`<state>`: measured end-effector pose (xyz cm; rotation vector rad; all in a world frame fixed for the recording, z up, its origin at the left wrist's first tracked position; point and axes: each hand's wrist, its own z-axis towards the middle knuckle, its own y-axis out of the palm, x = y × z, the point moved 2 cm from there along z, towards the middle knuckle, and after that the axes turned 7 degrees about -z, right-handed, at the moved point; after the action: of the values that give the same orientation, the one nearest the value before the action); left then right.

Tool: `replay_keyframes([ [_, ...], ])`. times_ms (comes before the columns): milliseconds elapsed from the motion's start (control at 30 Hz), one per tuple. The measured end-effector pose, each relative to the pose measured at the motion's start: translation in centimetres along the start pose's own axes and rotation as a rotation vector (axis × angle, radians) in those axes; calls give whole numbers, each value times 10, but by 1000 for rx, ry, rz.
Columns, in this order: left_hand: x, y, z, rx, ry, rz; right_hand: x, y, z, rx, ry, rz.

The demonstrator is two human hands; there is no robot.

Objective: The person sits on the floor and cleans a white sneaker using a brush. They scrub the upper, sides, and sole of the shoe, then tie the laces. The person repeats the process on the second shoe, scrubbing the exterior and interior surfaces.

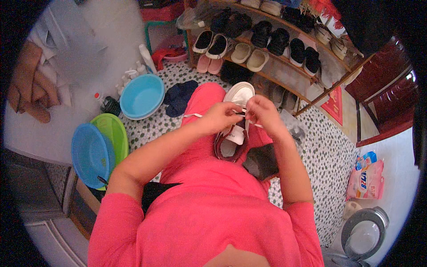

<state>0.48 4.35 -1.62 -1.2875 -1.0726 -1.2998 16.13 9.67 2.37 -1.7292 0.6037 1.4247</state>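
A white sneaker [239,95] with a dark red lining lies on my pink-clad lap, its toe pointing away from me. Its white tongue [236,135] bears writing and is exposed between the sides. Over the eyelets, my left hand [222,117] pinches a white shoelace [196,115], one length of which trails left across the trouser leg. Close beside it, my right hand [264,112] pinches lace too, with an end hanging to the right below the fingers. The fingers partly hide the lacing. Under my right forearm is a dark item [262,162], perhaps footwear.
A wooden shoe rack [280,78] with several pairs stands ahead. Left are a light blue basin [143,95], a darker blue basin [90,155], a green basin [120,133] and dark cloth [181,96]. A pink packet [367,182] and a lidded bin [365,233] stand right.
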Motion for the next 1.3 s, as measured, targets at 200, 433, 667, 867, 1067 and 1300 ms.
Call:
replay_keyframes([
  [200, 50, 17, -5, -46, -126, 204, -44, -2, -1, -127, -19, 418],
  [433, 107, -24, -5, -21, 103, -774, -6, -5, -6, -107, -335, -388],
  [667, 103, -54, -1, 64, 213, -872, -5, -6, -12, -22, -305, -623],
  [867, 45, 1, -14, -244, -154, -247, -85, -1, -17, 89, -227, 221],
  [1067, 54, -6, 1, -35, -75, -249, -67, 2, -2, 81, -386, -340],
  [1300, 33, -74, -1, 669, -51, -319, -19, 2, -2, 65, -350, -804],
])
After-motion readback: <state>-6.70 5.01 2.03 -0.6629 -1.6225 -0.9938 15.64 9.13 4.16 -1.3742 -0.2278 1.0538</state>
